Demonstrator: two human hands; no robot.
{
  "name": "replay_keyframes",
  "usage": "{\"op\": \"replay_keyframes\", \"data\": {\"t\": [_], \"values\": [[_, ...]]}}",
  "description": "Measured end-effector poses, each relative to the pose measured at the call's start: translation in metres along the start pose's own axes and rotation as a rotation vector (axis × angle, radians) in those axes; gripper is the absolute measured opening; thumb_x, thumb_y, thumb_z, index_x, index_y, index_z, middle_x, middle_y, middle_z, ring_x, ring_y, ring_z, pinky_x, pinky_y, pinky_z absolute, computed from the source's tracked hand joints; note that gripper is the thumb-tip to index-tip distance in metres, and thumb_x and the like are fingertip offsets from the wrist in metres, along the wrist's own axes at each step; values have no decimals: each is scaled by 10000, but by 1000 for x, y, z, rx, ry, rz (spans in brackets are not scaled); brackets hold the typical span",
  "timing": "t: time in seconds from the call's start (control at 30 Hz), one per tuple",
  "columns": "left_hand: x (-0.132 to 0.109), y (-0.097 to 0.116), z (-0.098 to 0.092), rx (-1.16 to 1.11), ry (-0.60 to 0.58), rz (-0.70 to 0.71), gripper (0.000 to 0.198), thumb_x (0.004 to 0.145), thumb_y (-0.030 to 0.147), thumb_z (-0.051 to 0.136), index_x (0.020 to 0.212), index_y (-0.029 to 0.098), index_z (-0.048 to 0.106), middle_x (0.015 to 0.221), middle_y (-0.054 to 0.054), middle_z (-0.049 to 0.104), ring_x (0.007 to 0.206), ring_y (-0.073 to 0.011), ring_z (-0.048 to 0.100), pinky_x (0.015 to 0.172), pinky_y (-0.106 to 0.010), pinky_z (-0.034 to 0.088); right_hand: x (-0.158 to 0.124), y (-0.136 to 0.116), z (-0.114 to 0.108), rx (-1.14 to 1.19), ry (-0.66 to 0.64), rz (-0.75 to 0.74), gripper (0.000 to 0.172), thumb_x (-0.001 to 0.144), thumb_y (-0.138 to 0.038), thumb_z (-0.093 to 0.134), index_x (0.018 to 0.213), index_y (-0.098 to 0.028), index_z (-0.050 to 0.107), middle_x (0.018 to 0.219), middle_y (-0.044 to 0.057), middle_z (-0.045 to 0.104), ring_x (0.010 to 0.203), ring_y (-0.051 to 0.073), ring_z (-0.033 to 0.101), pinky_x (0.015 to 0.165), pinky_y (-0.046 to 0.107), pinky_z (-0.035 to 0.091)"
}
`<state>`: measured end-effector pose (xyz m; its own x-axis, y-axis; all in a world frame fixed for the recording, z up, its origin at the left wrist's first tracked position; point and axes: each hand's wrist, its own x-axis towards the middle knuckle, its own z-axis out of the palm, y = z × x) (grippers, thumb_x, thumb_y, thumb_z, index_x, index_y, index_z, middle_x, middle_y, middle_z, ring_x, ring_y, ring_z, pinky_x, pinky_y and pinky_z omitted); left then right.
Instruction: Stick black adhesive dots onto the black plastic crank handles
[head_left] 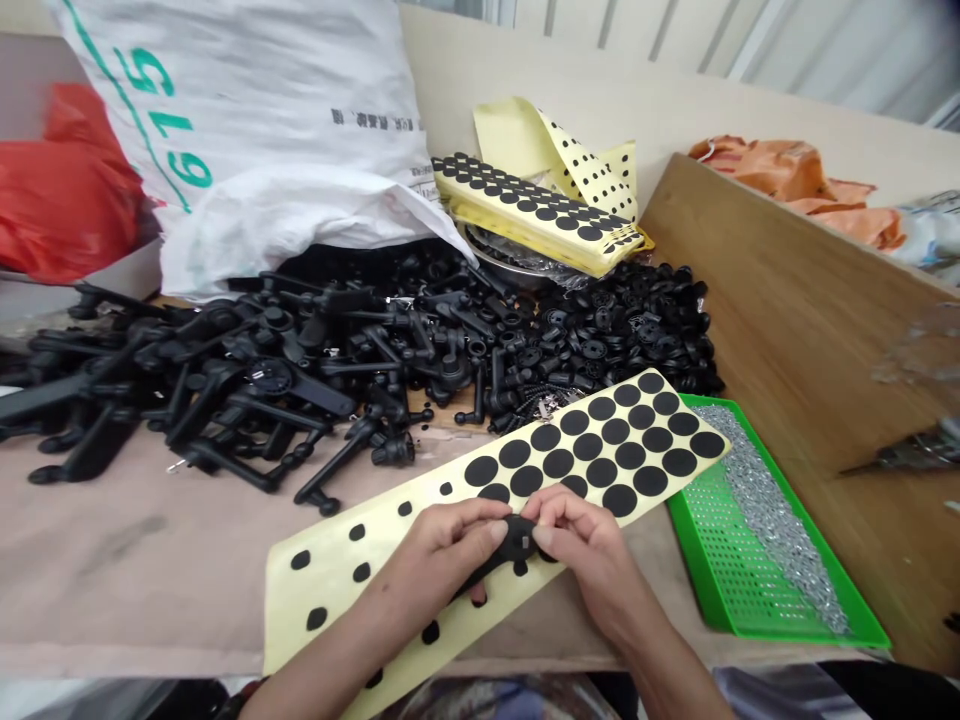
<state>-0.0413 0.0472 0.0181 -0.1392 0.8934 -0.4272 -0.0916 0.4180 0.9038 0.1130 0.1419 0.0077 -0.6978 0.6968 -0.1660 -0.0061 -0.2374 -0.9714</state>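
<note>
Between my two hands is a black plastic part (516, 540) with a rounded end and a handle-like length running down under my left hand. My left hand (450, 545) is closed on it, thumb on the rounded end's left edge. My right hand (577, 530) pinches the opposite edge with thumb and fingers. Both hands are over a pale yellow sheet (405, 590) of round black stickers. Large black discs cover its right part; the left part shows only small black dots. Fingers hide much of the part's underside.
Behind the sheet lies a long heap of black plastic parts (300, 370). A green basket (720, 590) of small silvery pieces stands right. A white sack (247, 110), stacked sticker sheets (525, 200), a red bag (67, 190) and a wooden board (795, 380) surround the heap.
</note>
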Motion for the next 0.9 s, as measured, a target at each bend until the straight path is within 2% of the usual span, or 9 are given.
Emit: {"op": "replay_keyframes", "data": {"t": [0.23,0.43,0.5,0.7,0.83,0.9], "values": [[3,-4,2,44,36,73,369,810,383,584,1097,156,635,569,61,491,477,-103,504,495,-207,410,0,1,2,-48,20,-37,118,716,-200,636,616,-189,575,887,46,588,832,189,527,666,268,403],[3,-1,3,47,-44,14,362,816,397,557,1068,152,641,526,37,548,463,-126,518,489,-225,407,-5,-1,4,-74,-6,-32,135,737,-228,628,623,-188,568,899,47,582,788,173,531,618,254,405],[0,0,6,16,-10,42,340,795,387,583,1039,156,638,541,44,532,490,-133,536,510,-230,415,-7,-1,4,-82,14,-46,133,736,-224,635,624,-187,574,891,50,592,787,174,534,603,249,408],[-13,0,16,21,215,221,266,780,365,616,974,183,628,622,37,506,589,-133,482,543,-223,395,-12,-3,12,-29,88,-82,113,730,-204,636,632,-193,580,854,37,597,723,146,519,579,235,406],[-15,-4,18,-4,212,171,358,785,446,608,1023,181,641,602,40,491,549,-123,456,514,-220,397,-14,-4,19,-65,92,-114,138,704,-223,661,600,-195,574,833,35,584,682,141,516,522,228,391],[-16,-4,17,-25,190,146,351,783,450,610,1003,180,653,597,37,509,541,-120,465,506,-214,403,-15,-4,20,-53,79,-131,132,700,-236,677,605,-198,593,832,34,591,700,150,536,541,235,414]]}}
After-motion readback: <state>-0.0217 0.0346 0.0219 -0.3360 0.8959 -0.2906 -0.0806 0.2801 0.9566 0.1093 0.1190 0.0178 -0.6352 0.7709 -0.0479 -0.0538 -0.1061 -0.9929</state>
